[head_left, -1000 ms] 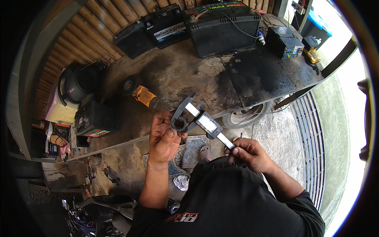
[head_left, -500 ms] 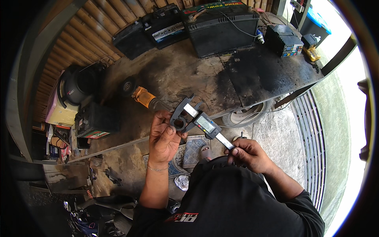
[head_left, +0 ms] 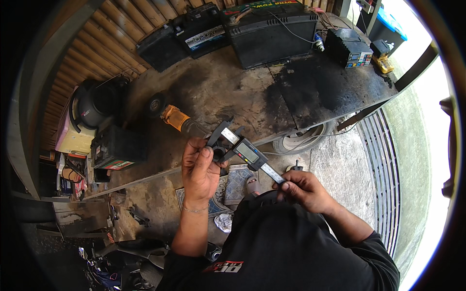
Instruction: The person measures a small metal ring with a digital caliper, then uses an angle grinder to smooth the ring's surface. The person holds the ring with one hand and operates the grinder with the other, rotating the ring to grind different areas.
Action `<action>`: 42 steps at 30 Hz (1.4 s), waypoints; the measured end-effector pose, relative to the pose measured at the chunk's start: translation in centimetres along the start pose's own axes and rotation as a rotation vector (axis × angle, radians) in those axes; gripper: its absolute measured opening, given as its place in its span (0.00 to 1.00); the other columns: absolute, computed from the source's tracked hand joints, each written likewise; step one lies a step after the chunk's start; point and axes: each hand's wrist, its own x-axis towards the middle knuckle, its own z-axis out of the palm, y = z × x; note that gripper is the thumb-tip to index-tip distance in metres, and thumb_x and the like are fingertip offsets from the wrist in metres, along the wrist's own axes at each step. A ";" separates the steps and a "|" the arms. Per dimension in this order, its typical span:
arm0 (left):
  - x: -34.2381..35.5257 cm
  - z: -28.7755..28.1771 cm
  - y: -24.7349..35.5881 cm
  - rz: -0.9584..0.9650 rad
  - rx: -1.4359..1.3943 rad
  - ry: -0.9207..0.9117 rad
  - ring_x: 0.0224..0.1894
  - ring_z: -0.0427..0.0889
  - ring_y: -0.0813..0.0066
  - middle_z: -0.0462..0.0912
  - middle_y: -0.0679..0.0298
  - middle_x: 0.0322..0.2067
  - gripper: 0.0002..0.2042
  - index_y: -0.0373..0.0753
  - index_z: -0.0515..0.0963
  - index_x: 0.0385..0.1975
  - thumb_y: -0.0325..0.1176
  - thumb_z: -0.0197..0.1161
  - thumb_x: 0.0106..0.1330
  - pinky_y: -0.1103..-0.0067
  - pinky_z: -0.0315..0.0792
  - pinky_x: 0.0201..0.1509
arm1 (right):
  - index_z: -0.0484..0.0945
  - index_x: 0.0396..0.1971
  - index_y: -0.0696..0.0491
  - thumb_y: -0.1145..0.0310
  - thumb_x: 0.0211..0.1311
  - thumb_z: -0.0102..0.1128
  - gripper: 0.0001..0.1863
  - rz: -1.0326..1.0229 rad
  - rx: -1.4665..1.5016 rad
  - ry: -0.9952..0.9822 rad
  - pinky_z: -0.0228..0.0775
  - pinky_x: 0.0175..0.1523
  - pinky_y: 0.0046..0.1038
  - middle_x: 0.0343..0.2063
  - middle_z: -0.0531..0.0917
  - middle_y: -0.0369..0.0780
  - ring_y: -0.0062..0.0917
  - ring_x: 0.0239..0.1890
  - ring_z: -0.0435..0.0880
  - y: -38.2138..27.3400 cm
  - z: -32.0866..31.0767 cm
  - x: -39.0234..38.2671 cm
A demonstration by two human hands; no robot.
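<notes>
A digital caliper with a black body, a small grey display and a silver beam lies across both my hands, above the workbench's front edge. My right hand pinches the far end of its beam between thumb and fingers. Between the caliper's larger jaws sits a small dark ring-shaped part. My left hand is closed on that ring, thumb on the near side, also close against the fixed jaw. Some of the left fingers are hidden behind the ring and jaw.
On the stained workbench lies an orange angle grinder, just beyond my left hand. Large black batteries line the back. A black charger box stands at the right. Below the bench edge are a wheel and patterned tiles.
Both hands have shifted slightly left with the caliper and ring, and the caliper has tilted a little. The ring now shows more edge-on. Both grips stay closed.
</notes>
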 end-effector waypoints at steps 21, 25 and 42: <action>0.2 0.0 0.3 -0.112 -0.009 -0.047 0.46 0.82 0.78 0.82 0.60 0.49 0.31 0.36 0.69 0.58 0.17 0.75 0.54 0.82 0.79 0.42 | 0.82 0.50 0.57 0.62 0.81 0.53 0.15 0.058 -0.026 0.024 0.63 0.35 0.15 0.32 0.86 0.31 0.09 0.31 0.74 -0.4 -0.2 0.2; 0.2 -0.2 0.3 -0.132 -0.033 -0.056 0.45 0.82 0.79 0.82 0.61 0.49 0.30 0.36 0.69 0.58 0.18 0.74 0.56 0.83 0.78 0.42 | 0.82 0.50 0.57 0.62 0.81 0.53 0.14 0.027 -0.037 0.036 0.63 0.35 0.15 0.32 0.86 0.31 0.09 0.31 0.74 -0.3 0.1 0.2; -0.2 0.0 0.8 -0.176 -0.169 -0.069 0.54 0.82 0.72 0.82 0.57 0.53 0.29 0.29 0.68 0.64 0.17 0.67 0.62 0.78 0.77 0.57 | 0.82 0.48 0.59 0.61 0.80 0.54 0.16 0.024 -0.060 0.037 0.70 0.48 0.20 0.33 0.87 0.33 0.13 0.39 0.79 -0.1 0.9 0.0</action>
